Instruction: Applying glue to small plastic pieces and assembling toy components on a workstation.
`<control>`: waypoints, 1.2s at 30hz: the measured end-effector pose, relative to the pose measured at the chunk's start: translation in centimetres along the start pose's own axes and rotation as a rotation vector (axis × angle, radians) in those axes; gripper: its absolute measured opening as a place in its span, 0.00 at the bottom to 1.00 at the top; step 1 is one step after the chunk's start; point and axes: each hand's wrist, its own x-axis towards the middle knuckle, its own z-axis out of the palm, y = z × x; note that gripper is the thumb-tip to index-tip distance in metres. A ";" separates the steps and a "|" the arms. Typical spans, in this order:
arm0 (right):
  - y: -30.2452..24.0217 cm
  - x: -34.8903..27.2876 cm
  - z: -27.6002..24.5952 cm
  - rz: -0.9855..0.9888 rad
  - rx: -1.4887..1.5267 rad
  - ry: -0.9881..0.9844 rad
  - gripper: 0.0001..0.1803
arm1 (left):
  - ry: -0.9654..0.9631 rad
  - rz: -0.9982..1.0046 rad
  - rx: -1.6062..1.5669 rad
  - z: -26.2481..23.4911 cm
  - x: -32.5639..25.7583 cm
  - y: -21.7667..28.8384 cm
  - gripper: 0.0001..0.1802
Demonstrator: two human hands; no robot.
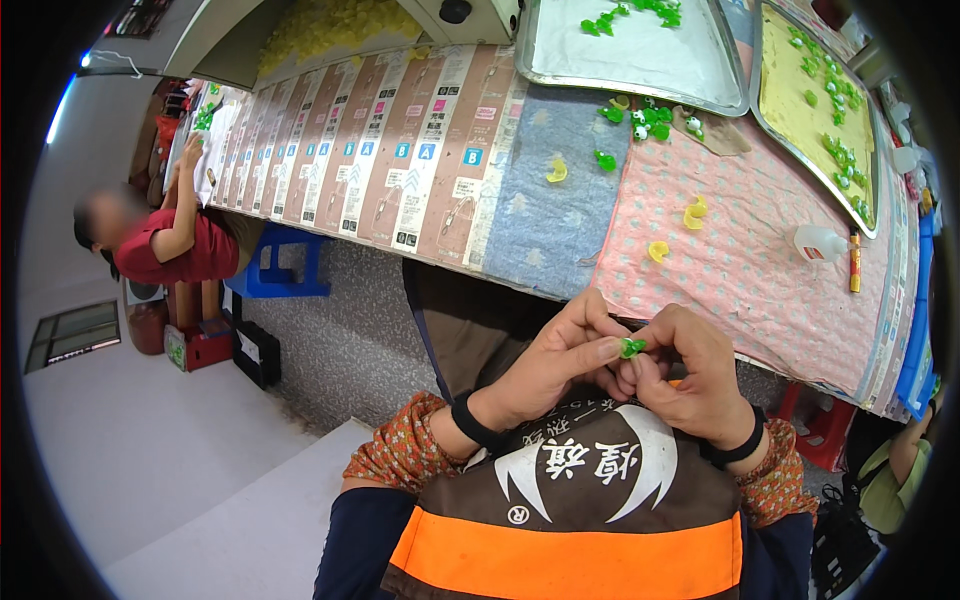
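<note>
**Green piece pinched at my lap**

Green and small, a plastic piece (631, 347) sits between the fingertips of my left hand (560, 360) and right hand (690, 375), both closed on it, below the table edge (560, 292). Beyond lie yellow pieces (694, 212), a white glue bottle (818, 243), and brown-and-white label strips (400, 150) with blue squares.

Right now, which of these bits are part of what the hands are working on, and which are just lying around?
In hand:
left hand
right hand
small green piece

Lying about:
yellow pieces
white bottle
metal trays
loose green pieces
</note>
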 end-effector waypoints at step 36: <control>8.8 2.6 -26.2 0.412 -0.379 0.664 0.03 | 0.216 0.231 0.652 2.0 4.6 9.0 0.22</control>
